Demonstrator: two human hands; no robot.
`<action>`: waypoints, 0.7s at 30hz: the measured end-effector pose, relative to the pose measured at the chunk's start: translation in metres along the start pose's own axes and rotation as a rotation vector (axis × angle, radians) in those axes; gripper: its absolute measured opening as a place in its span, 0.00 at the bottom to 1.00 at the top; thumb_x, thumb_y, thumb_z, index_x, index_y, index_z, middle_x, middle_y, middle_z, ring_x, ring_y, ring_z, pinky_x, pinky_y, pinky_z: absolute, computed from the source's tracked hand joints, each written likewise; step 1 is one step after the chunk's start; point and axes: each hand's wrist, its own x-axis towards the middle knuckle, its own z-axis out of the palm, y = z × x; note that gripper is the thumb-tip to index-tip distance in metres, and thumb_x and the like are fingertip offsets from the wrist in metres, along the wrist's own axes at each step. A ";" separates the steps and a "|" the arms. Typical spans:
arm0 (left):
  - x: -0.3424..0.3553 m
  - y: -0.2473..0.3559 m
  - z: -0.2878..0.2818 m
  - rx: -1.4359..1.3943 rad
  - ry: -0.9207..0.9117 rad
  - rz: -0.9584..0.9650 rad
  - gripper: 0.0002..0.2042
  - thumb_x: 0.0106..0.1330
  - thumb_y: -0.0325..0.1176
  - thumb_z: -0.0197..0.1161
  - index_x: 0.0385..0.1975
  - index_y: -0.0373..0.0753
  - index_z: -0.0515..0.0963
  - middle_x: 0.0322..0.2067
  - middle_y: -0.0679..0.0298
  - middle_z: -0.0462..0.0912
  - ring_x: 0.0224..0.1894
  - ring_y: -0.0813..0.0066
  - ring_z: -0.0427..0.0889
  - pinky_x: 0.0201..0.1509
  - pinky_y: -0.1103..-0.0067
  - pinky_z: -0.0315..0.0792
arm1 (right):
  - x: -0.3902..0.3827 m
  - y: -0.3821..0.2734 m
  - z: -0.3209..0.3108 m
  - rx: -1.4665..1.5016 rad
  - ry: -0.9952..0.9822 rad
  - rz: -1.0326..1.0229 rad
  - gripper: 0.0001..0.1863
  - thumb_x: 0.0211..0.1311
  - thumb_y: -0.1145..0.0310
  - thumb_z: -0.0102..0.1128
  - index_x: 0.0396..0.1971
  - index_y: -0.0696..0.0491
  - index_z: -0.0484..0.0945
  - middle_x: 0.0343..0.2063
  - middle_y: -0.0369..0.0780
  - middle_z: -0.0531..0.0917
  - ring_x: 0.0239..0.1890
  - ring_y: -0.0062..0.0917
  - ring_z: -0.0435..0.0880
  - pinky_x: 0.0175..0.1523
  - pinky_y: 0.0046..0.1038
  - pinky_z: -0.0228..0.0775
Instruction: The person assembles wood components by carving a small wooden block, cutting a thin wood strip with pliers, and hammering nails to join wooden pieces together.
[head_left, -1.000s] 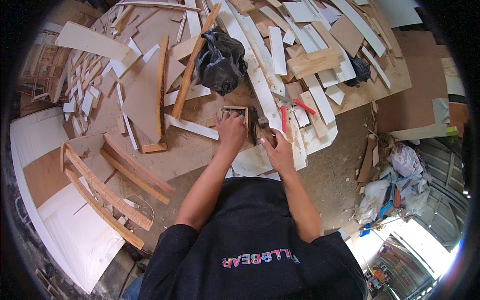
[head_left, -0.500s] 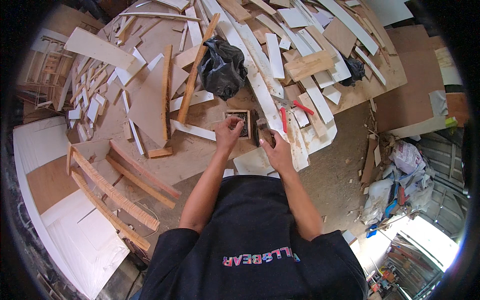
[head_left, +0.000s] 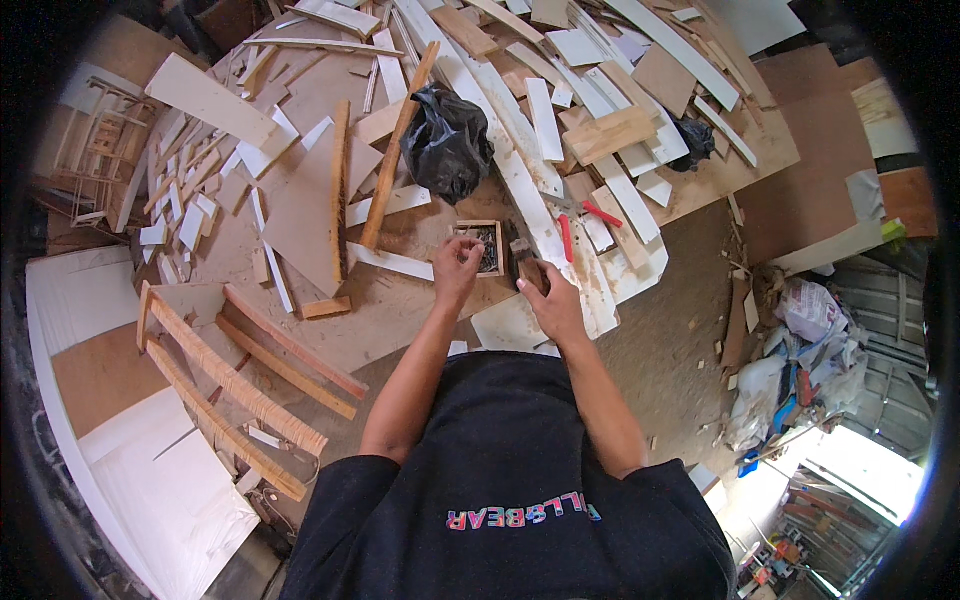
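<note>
My left hand [head_left: 457, 272] is closed in a pinch at the left side of a small open wooden box [head_left: 499, 248]. Small dark pieces that look like nails lie inside it. Whatever those fingertips hold, if anything, is too small to make out. Just right of the box, my right hand [head_left: 557, 308] is closed around a dark brown, blocky tool [head_left: 528, 266] with a greyish top end, whose exact kind is unclear. Beyond that hand, red-handled pliers [head_left: 567, 240] lie spread on a white board [head_left: 540, 212].
Wood offcuts and strips [head_left: 615, 135] cover the worktable [head_left: 385, 310]. A black plastic bag [head_left: 447, 145] sits beyond the box, beside long brown strips [head_left: 398, 150]. A slatted wooden frame [head_left: 235, 385] stands at left. Plastic sacks [head_left: 765, 390] are piled on the floor at right.
The view has shifted slightly. Both hands keep nearly the same places and grips, with the left beside the box and the right on the brown tool.
</note>
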 end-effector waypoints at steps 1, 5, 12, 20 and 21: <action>0.000 -0.001 0.001 -0.009 -0.002 -0.017 0.08 0.68 0.35 0.71 0.40 0.38 0.86 0.37 0.63 0.89 0.38 0.75 0.86 0.45 0.76 0.77 | -0.002 -0.001 -0.001 -0.012 0.007 -0.011 0.31 0.67 0.54 0.68 0.60 0.61 0.77 0.47 0.54 0.88 0.50 0.44 0.89 0.56 0.38 0.78; -0.006 0.007 0.000 -0.213 0.041 -0.175 0.09 0.70 0.35 0.69 0.44 0.37 0.86 0.38 0.61 0.89 0.40 0.74 0.86 0.47 0.76 0.78 | -0.011 -0.003 -0.003 0.013 0.011 0.028 0.31 0.67 0.54 0.68 0.61 0.61 0.77 0.48 0.54 0.88 0.51 0.42 0.89 0.57 0.38 0.78; -0.024 0.004 -0.006 -0.243 0.055 -0.073 0.07 0.71 0.30 0.69 0.44 0.37 0.87 0.39 0.62 0.89 0.42 0.72 0.85 0.50 0.75 0.77 | -0.014 0.020 0.016 0.142 0.002 0.161 0.29 0.67 0.54 0.68 0.59 0.61 0.78 0.44 0.53 0.89 0.47 0.40 0.89 0.54 0.38 0.78; -0.018 -0.001 -0.016 0.296 -0.018 0.232 0.10 0.65 0.28 0.69 0.45 0.43 0.88 0.36 0.58 0.86 0.43 0.57 0.83 0.52 0.66 0.75 | -0.017 0.039 0.040 0.152 0.007 0.251 0.28 0.67 0.52 0.67 0.55 0.60 0.80 0.42 0.53 0.88 0.45 0.46 0.88 0.51 0.42 0.77; -0.016 0.001 -0.014 0.309 0.017 0.264 0.10 0.63 0.29 0.70 0.44 0.45 0.88 0.37 0.59 0.86 0.44 0.57 0.82 0.53 0.64 0.74 | -0.016 0.035 0.039 0.146 -0.004 0.266 0.28 0.67 0.52 0.67 0.55 0.60 0.80 0.42 0.54 0.88 0.46 0.47 0.88 0.51 0.42 0.77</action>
